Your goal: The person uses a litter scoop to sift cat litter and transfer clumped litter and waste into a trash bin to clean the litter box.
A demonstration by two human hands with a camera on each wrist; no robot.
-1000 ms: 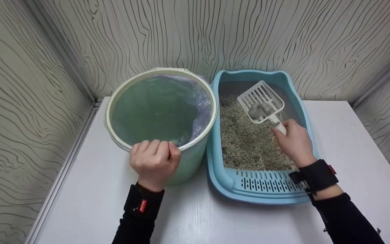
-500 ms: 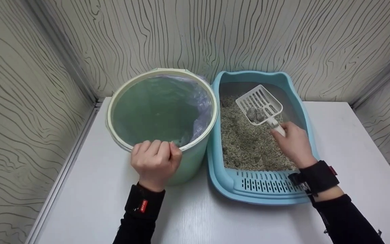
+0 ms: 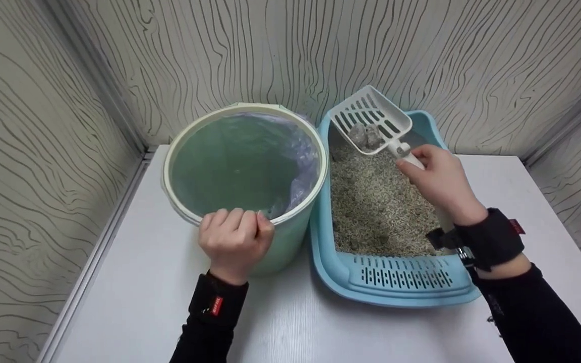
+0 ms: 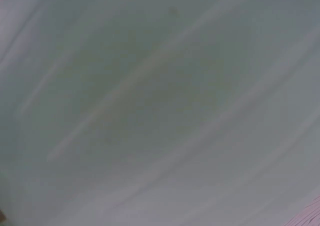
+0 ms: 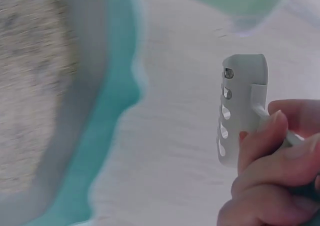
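My right hand grips the handle of a white slotted scoop, raised above the far end of the blue litter tray. Grey clumps lie in the scoop. The tray holds pale granular litter. My left hand curls over the near rim of the green bucket, which is lined with a clear bag. The right wrist view shows the scoop side on with my fingers round its handle, and the blue tray's edge. The left wrist view is filled by the bucket's green wall.
Bucket and tray stand side by side on a white table in a corner of walls with wavy-line paper. The bucket touches the tray's left side. Bare tabletop lies in front of both and to the tray's right.
My right hand has lifted the scoop with its clumps out of the litter, up and slightly left toward the tray's far-left corner. The left hand has stayed on the bucket rim.
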